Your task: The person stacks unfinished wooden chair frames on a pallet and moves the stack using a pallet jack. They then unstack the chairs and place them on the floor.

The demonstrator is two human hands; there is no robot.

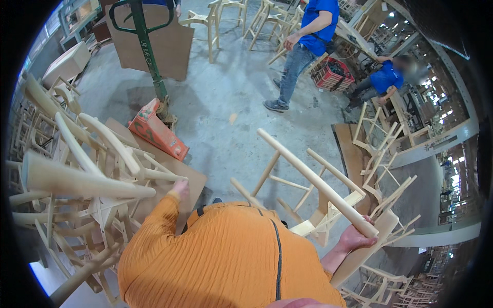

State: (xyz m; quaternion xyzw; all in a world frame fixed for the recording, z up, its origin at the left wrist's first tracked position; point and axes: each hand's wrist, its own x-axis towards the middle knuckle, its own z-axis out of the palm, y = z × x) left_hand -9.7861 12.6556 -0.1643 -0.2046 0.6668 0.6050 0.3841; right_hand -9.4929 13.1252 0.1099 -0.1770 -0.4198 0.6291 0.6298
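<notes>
My right hand (pixel 354 237) grips the round leg of an unfinished pale wooden chair frame (pixel 313 182), held tilted in the air at my right side. My left hand (pixel 181 188) reaches out to the left in an orange sleeve and touches the end of a rail on a stacked pile of the same wooden chair frames (pixel 82 174). Whether that hand clasps the rail I cannot tell. My orange top fills the lower middle of the view.
An orange pallet jack (pixel 156 128) with a green handle stands on the concrete floor ahead. Brown boards lie under the stack. More chair frames (pixel 382 149) stand at the right and far back. Two people in blue tops (pixel 318 20) are beyond.
</notes>
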